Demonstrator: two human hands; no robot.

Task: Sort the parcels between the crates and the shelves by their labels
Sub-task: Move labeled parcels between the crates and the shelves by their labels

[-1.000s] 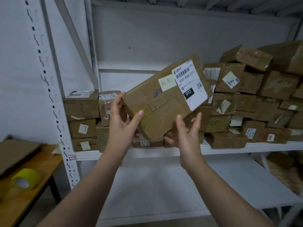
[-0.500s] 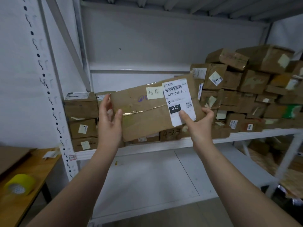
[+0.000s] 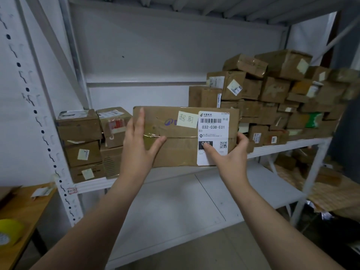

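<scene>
Indoors: white shelf (image 3: 91, 185), parcels (image 3: 272, 90) piled right; wooden table (image 3: 25, 207), probably tape (image 3: 9, 228).

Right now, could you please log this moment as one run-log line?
object: parcel 032-038-E01 | left hand: flat on left end | right hand: grips right end | place: before shelf
</scene>
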